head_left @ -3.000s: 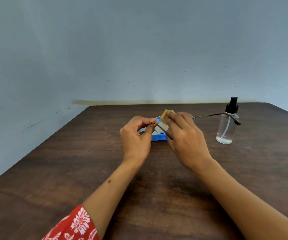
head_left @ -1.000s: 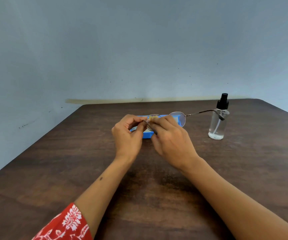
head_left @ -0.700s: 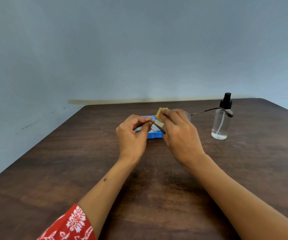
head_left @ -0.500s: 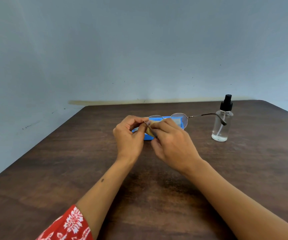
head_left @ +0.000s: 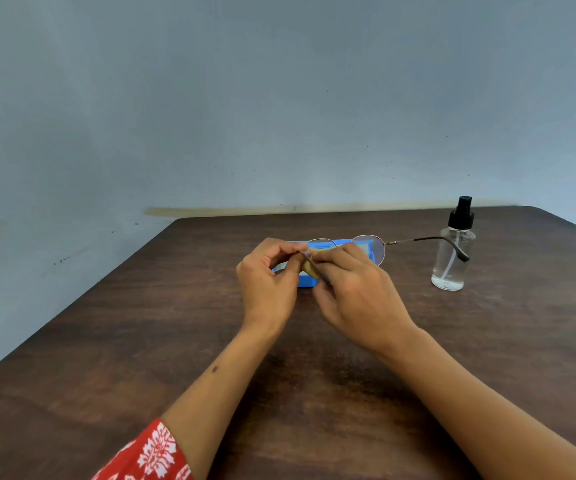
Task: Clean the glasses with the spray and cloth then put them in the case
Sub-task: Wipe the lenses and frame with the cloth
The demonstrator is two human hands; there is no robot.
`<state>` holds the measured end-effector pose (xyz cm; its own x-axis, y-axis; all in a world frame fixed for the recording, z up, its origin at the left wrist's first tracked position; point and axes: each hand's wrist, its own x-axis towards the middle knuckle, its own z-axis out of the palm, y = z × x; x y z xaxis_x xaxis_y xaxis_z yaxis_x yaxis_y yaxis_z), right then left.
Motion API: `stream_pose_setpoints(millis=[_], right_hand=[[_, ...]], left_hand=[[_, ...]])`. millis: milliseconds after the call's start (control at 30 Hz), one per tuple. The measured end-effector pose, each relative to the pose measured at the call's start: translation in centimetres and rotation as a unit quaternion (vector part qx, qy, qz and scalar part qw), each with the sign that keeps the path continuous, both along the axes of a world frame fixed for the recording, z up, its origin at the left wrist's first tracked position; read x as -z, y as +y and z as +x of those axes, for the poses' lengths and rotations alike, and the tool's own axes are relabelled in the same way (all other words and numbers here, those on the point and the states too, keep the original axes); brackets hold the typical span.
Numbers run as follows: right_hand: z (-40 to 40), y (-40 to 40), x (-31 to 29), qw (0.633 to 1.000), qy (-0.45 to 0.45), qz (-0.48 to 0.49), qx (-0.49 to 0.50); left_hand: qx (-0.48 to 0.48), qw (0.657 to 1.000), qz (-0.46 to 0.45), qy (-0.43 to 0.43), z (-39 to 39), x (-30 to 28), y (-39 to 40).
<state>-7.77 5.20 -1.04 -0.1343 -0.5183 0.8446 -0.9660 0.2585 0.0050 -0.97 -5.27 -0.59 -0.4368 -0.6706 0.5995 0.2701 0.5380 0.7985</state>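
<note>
Head view: thin gold-brown wire-framed glasses with round clear lenses [head_left: 366, 245] held above dark brown wooden counter [head_left: 141, 341], one temple arm stretched right in front of bottle. Left hand [head_left: 267, 284] pinches frame at left hinge. Right hand [head_left: 352, 289] pinches small yellow cleaning cloth [head_left: 311, 266] against left lens (cloth mostly hidden by fingers). Bright blue rectangular plastic case [head_left: 305, 281] lies on counter just behind hands. Clear plastic spray bottle with black pump top [head_left: 454, 251] stands upright, right of case.

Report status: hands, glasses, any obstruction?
Left hand pinches glasses. Right hand rubs cloth on lens. Case open behind. Spray bottle near temple tip.
</note>
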Motion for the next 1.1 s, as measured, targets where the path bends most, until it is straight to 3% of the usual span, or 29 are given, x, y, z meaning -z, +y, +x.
stream_pose_setpoints(millis=[200, 433, 700, 867, 1100], right_hand=[[-1.0, 0.1, -0.3, 0.996, 0.004, 0.008, 0.094], [0.3, -0.1, -0.2, 1.0, 0.007, -0.003, 0.02], [-0.8, -0.2, -0.4, 0.995, 0.004, 0.007, 0.101], [0.1, 0.2, -0.2, 1.0, -0.004, 0.013, 0.004], [-1.1, 0.0, -0.5, 0.995, -0.012, 0.008, 0.098]], left_hand=[[0.017, 1.0, -0.008, -0.012, 0.1, -0.2, 0.3], [0.002, 1.0, 0.005, 0.0, -0.1, 0.2, -0.1], [0.008, 1.0, -0.006, -0.008, -0.1, -0.2, 0.3], [0.002, 1.0, 0.001, -0.003, 0.1, -0.1, 0.1], [0.009, 0.999, -0.026, -0.018, 0.1, -0.3, 0.7]])
